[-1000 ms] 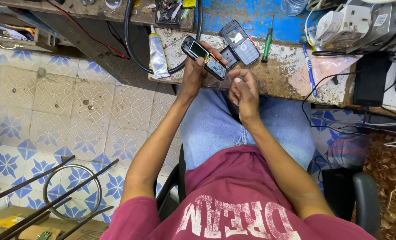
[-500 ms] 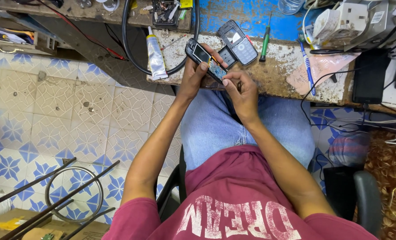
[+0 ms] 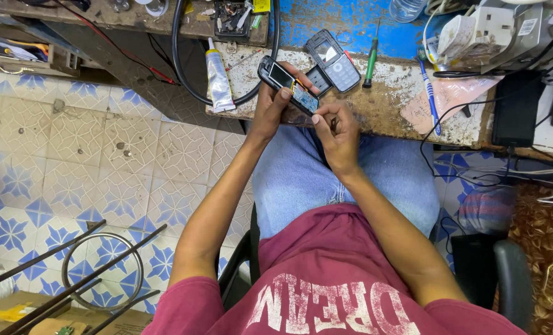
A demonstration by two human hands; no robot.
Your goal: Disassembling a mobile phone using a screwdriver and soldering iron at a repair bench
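your left hand (image 3: 270, 108) is still gripping the opened phone (image 3: 287, 84) over the bench edge (image 3: 376, 115), tilting it slightly closer now; your right hand (image 3: 333, 127), fingers curled, is pinching at its lower end, so the work is continuing.

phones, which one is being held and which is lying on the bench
The opened black phone is in the left hand; the grey phone lies untouched on the bench.
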